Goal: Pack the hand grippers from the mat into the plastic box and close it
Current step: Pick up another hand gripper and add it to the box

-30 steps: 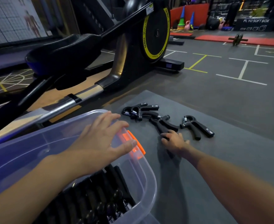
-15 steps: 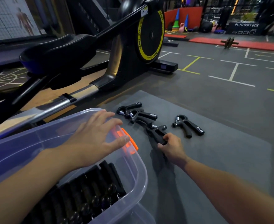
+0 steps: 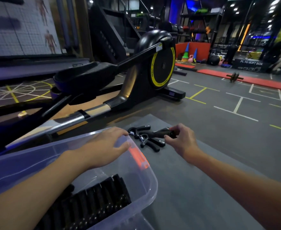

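Your right grip (image 3: 181, 140) pinched one hand gripper (image 3: 158, 132) by its handles, holding it over the gray mat (image 3: 194, 188). Your left grip (image 3: 103, 146) lay with fingers straight and spread on the far edge of the clear plastic box (image 3: 153, 185), next to its orange latch (image 3: 139, 157). Two loose grippers (image 3: 150, 142) lay touching on the mat just beside the box. A packed row of grippers (image 3: 95, 200) stood inside the box.
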Demonstrator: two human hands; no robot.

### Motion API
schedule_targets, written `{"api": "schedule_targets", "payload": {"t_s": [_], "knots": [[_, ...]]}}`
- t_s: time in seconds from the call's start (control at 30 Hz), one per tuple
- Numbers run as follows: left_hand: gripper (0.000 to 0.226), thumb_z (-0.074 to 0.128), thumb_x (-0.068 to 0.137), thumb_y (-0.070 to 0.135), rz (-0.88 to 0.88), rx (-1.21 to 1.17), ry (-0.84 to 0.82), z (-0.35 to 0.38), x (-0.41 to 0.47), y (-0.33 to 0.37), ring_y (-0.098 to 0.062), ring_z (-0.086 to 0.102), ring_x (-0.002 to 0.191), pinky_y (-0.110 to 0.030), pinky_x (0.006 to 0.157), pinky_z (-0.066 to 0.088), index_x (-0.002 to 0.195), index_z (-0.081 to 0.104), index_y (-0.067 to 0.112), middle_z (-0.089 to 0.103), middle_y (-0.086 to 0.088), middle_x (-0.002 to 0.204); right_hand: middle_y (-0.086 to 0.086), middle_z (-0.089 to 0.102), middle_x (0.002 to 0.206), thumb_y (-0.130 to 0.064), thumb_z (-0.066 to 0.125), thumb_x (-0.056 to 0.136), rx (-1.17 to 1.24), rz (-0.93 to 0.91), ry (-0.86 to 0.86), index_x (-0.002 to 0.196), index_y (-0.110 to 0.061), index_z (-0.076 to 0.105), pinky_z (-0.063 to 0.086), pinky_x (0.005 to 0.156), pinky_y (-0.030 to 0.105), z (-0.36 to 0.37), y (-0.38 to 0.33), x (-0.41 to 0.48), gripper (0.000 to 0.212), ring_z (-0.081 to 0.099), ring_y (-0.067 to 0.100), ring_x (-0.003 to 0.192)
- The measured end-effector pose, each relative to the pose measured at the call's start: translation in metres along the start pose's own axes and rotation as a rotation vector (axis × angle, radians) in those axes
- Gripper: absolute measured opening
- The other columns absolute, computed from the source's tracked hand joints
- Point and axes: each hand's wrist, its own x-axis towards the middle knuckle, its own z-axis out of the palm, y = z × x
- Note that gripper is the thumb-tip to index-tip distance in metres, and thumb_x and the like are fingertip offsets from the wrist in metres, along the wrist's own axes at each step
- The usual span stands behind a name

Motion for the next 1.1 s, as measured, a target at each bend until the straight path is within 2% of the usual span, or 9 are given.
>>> {"api": "schedule_targets", "payload": {"t_s": [0.17,0.23,0.37,0.53,0.63,0.73,0.87,1.0,1.1], "knots": [[0.036,0.05,0.096,0.039,-0.037,-0.024,0.135,-0.028,-0.028,-0.017,-0.011,0.052,0.115,-0.039,0.1,0.043,0.131,0.046,0.033,0.052,0.011,0.13,-0.007,0.058,0.075,-0.007,0.08,0.073,0.203,-0.141,-0.103,0.091,-0.016,0.059,0.044,0.05,0.009,-0.01,-0.07,-0.016,0.028,0.053,0.0,0.05],[0.034,0.051,0.097,0.034,-0.057,-0.06,0.189,-0.036,-0.039,-0.023,-0.009,0.052,0.113,-0.035,0.098,0.044,0.131,0.048,0.029,0.054,0.011,0.126,-0.008,0.06,0.079,-0.005,0.079,0.073,0.216,-0.203,-0.171,0.092,-0.016,0.058,0.052,0.06,0.016,-0.011,-0.094,-0.027,0.031,0.059,-0.001,0.056],[0.033,0.054,0.096,0.03,-0.09,-0.169,0.307,-0.046,-0.056,-0.039,-0.007,0.055,0.111,-0.033,0.097,0.047,0.129,0.052,0.026,0.059,0.008,0.121,-0.001,0.064,0.093,-0.003,0.077,0.073,0.225,-0.366,-0.307,0.093,-0.018,0.059,0.059,0.073,0.033,-0.007,-0.125,-0.054,0.031,0.067,0.017,0.079],[0.041,0.059,0.094,0.038,-0.161,-0.342,0.295,-0.052,-0.071,-0.07,-0.007,0.053,0.118,-0.039,0.101,0.048,0.133,0.047,0.034,0.055,0.007,0.13,-0.009,0.061,0.097,0.003,0.079,0.07,0.259,-0.556,-0.416,0.089,-0.025,0.057,0.045,0.072,0.004,0.009,-0.144,-0.084,0.039,0.061,-0.003,0.092],[0.054,0.063,0.092,0.036,-0.21,-0.542,0.242,-0.052,-0.079,-0.082,-0.012,0.055,0.12,-0.041,0.105,0.046,0.141,0.039,0.032,0.049,-0.002,0.142,-0.019,0.06,0.098,-0.001,0.08,0.07,0.286,-0.644,-0.456,0.089,-0.029,0.057,0.051,0.076,0.01,0.018,-0.147,-0.092,0.041,0.062,0.006,0.099],[0.058,0.067,0.089,0.038,-0.242,-0.653,0.217,-0.051,-0.084,-0.09,-0.01,0.063,0.112,-0.043,0.101,0.049,0.14,0.04,0.034,0.059,0.001,0.133,-0.022,0.058,0.099,-0.008,0.079,0.07,0.327,-0.695,-0.483,0.092,-0.026,0.057,0.053,0.078,0.015,0.022,-0.15,-0.097,0.035,0.061,0.011,0.1],[0.054,0.066,0.092,0.032,-0.26,-0.737,0.23,-0.05,-0.085,-0.093,-0.01,0.066,0.107,-0.042,0.099,0.05,0.141,0.043,0.029,0.071,0.008,0.112,-0.021,0.057,0.102,-0.004,0.08,0.072,0.333,-0.727,-0.529,0.093,-0.025,0.058,0.056,0.08,0.022,0.022,-0.155,-0.097,0.037,0.062,0.014,0.102],[0.038,0.061,0.095,0.026,-0.266,-0.851,0.236,-0.052,-0.085,-0.093,-0.014,0.067,0.107,-0.035,0.103,0.045,0.133,0.055,0.023,0.074,-0.001,0.108,-0.013,0.059,0.103,-0.001,0.078,0.074,0.303,-0.753,-0.565,0.09,-0.018,0.059,0.059,0.08,0.028,0.022,-0.156,-0.092,0.03,0.062,0.016,0.103],[0.029,0.06,0.095,0.019,-0.279,-0.922,0.242,-0.053,-0.087,-0.092,-0.013,0.069,0.097,-0.025,0.087,0.048,0.125,0.062,0.017,0.075,-0.004,0.102,-0.012,0.058,0.102,-0.003,0.077,0.074,0.248,-0.776,-0.574,0.092,-0.019,0.059,0.058,0.08,0.029,0.024,-0.152,-0.089,0.03,0.06,0.015,0.101]]}}
